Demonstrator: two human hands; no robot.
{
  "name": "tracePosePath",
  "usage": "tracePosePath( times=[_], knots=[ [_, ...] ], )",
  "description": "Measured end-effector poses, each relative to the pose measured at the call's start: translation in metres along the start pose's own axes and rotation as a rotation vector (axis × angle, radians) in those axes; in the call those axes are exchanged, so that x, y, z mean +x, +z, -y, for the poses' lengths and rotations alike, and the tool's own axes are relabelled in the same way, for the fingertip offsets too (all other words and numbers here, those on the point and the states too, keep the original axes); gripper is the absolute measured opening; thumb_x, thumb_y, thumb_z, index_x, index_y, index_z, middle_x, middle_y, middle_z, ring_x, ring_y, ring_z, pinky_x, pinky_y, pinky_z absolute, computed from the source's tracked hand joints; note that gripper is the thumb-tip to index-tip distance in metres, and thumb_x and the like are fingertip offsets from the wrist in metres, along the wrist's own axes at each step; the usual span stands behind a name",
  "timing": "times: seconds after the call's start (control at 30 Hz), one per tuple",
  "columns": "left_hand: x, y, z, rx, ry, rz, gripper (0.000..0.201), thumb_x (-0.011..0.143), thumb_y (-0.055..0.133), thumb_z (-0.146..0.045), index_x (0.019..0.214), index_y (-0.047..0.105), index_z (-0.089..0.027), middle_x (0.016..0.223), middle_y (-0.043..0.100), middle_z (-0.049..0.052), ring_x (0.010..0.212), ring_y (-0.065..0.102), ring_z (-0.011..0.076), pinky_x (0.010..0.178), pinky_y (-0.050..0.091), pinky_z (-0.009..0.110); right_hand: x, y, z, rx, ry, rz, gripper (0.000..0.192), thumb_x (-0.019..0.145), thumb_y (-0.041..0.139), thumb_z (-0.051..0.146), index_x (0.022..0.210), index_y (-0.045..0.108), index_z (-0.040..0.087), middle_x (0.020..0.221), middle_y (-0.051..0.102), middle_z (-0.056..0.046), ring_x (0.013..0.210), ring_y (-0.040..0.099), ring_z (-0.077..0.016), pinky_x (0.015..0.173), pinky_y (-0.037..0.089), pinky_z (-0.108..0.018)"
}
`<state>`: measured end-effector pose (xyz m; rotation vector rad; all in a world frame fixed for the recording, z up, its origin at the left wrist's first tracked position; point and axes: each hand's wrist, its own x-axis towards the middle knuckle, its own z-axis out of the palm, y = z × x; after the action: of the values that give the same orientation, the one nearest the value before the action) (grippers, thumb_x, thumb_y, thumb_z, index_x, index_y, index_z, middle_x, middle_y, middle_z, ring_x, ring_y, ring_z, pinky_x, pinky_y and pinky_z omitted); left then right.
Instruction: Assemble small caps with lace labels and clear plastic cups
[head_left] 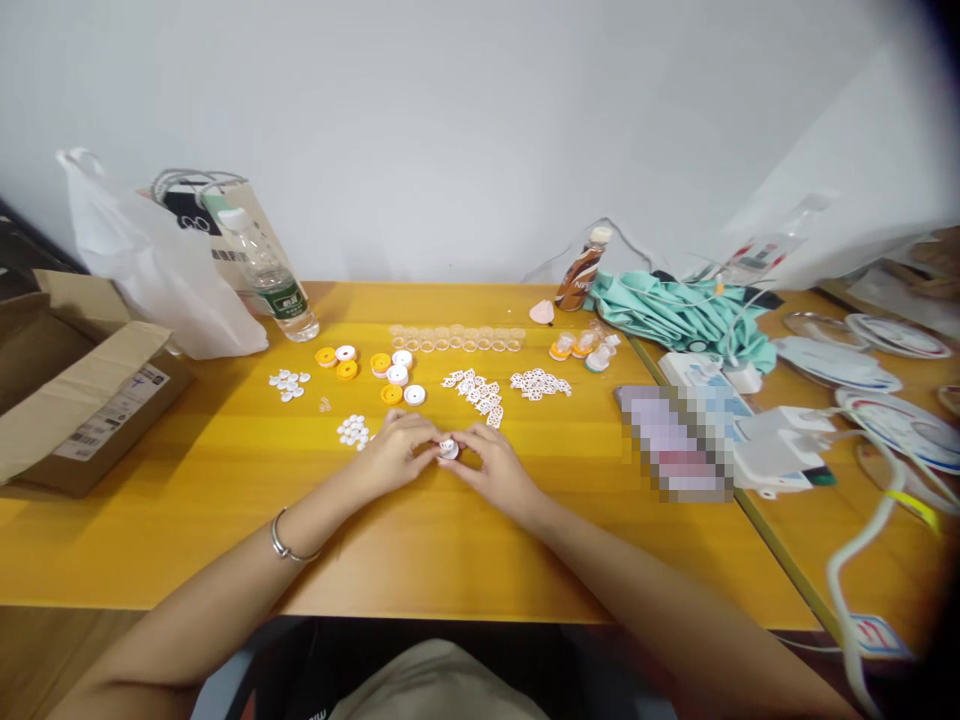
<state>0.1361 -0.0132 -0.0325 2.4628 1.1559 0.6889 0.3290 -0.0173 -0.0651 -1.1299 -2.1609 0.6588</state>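
Observation:
My left hand (395,452) and my right hand (491,464) meet at the middle of the yellow table (225,500), both pinching one small white round part (448,448) between their fingertips. Just left of my left hand lies a small heap of white discs (352,431). Beyond my hands sit orange and white round caps (390,372), two piles of white cut-out pieces (480,392), and a row of clear small cups (456,338). A silver bracelet (285,545) is on my left wrist.
An open cardboard box (75,390) sits at the left, with a white plastic bag (150,260) and water bottle (270,275) behind. At the back right lie a brown drink bottle (583,268) and teal cloth (675,310). White chargers and cables (780,450) crowd the right table.

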Motion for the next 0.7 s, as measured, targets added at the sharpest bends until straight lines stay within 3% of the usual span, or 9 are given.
tracePosePath(
  times=[0.27, 0.37, 0.57, 0.7],
  knots=[
    [0.002, -0.005, -0.001, -0.022, 0.0, 0.018, 0.012, 0.086, 0.055, -0.025, 0.09, 0.065, -0.019, 0.084, 0.067, 0.004, 0.082, 0.06, 0.0182, 0.081, 0.038, 0.034, 0.0, 0.002, -0.003, 0.016, 0.001, -0.012, 0.034, 0.077, 0.067, 0.036, 0.108, 0.062, 0.023, 0.088, 0.06, -0.004, 0.086, 0.056, -0.0198, 0.078, 0.044, -0.034],
    [0.001, -0.003, 0.001, -0.086, -0.025, 0.021, 0.015, 0.086, 0.055, -0.027, 0.093, 0.065, -0.019, 0.087, 0.067, 0.005, 0.083, 0.06, 0.0187, 0.081, 0.041, 0.035, 0.0, 0.002, -0.002, 0.077, 0.008, -0.027, 0.027, 0.077, 0.066, 0.034, 0.102, 0.065, 0.022, 0.087, 0.06, -0.004, 0.085, 0.056, -0.0189, 0.078, 0.044, -0.033],
    [-0.002, 0.003, 0.002, -0.359, -0.129, -0.139, 0.038, 0.084, 0.058, -0.033, 0.12, 0.054, -0.022, 0.103, 0.066, 0.007, 0.095, 0.061, 0.0189, 0.086, 0.046, 0.034, 0.007, -0.006, 0.006, 0.537, 0.14, 0.015, 0.027, 0.075, 0.066, 0.033, 0.098, 0.066, 0.02, 0.086, 0.067, -0.002, 0.075, 0.061, -0.0154, 0.074, 0.048, -0.031],
    [-0.001, -0.001, -0.003, -0.472, -0.086, -0.232, 0.031, 0.085, 0.056, -0.03, 0.115, 0.059, -0.021, 0.105, 0.066, 0.008, 0.095, 0.061, 0.0178, 0.087, 0.047, 0.032, 0.012, -0.019, 0.018, 0.847, 0.199, 0.065, 0.031, 0.072, 0.068, 0.03, 0.102, 0.065, 0.022, 0.093, 0.069, 0.0, 0.078, 0.064, -0.0139, 0.079, 0.049, -0.03]
  ],
)
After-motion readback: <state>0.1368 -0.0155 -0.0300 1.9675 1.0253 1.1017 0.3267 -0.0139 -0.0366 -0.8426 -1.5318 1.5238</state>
